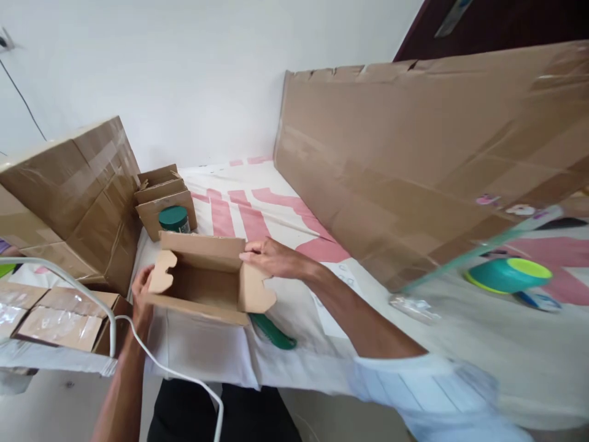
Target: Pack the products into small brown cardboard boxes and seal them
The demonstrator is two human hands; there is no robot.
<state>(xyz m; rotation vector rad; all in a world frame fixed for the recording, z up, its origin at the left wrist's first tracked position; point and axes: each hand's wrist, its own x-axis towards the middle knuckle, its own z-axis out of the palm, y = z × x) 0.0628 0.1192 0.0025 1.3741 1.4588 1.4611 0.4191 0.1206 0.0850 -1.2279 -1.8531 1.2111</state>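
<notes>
A small open cardboard box [202,282] sits on the table's front edge, its flaps spread. My left hand [142,294] grips its left side flap from outside. My right hand [271,256] rests on the back right corner of the box, fingers curled over the rim. A green-lidded jar [175,218] stands just behind the box, in front of another small folded carton [161,196]. Something green with a long handle [273,333] lies under the box's right flap.
A big taped carton [69,196] stands at left. A large flat cardboard sheet [414,166] leans at right. A teal and lime bowl [508,274] lies at far right. Flat taped boxes [55,319] and a white cable [138,344] are at front left.
</notes>
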